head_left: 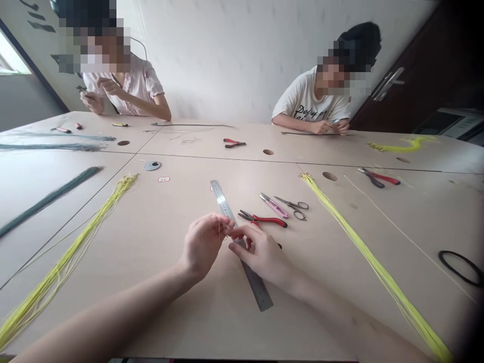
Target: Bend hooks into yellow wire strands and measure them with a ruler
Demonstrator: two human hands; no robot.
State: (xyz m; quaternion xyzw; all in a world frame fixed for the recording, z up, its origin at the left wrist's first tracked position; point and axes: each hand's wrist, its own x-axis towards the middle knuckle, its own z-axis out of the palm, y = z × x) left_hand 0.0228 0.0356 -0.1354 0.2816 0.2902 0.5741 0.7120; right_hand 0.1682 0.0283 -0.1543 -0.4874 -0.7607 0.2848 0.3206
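Observation:
Both hands are close together above a steel ruler [257, 288] lying at a slant on the table. My left hand [207, 242] is raised with its fingers bent together, and a thin cord shows at its fingertips. Almost touching it, my right hand [262, 252] has thumb and index finger near those fingertips; what they pinch, if anything, is too small to make out. Red-handled pliers [270, 221] lie just beyond my right hand, partly covered by it. Beside them are a pink thread snipper [274, 205] and small grey scissors [293, 203].
Yellow cord bundles lie left [81, 242] and right [363, 247], with a teal bundle [49, 199] at far left. More pliers [378, 177], a black ring [459, 267] and a metal disc [152, 166] rest on the table [170, 322]. Two people sit opposite.

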